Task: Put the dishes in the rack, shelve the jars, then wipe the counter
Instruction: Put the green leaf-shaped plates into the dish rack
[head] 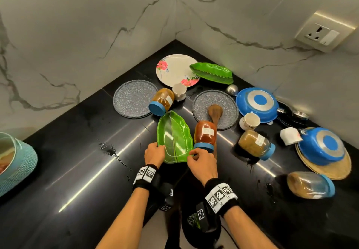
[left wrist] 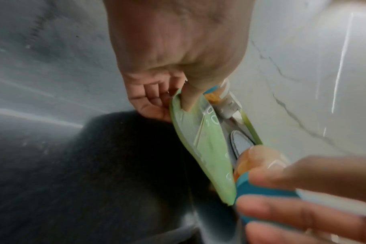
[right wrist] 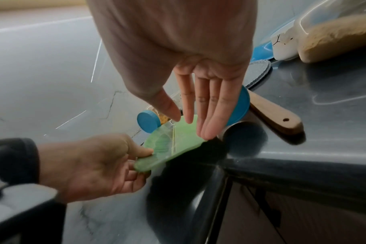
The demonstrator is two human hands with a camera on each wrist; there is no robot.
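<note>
A green leaf-shaped plate lies near the front of the black counter, its near end tilted up. My left hand pinches its near-left edge, thumb on top and fingers underneath, as the right wrist view shows. My right hand reaches the plate's near-right edge with straight fingers touching it. A red-brown jar with a blue lid lies on its side against the plate's right edge. In the left wrist view the plate is edge-on under my thumb.
Three more blue-lidded jars lie on their sides. Two grey plates, a floral plate, a second green leaf plate, cups, a wooden spoon and two blue pans crowd the corner. A spill wets the counter.
</note>
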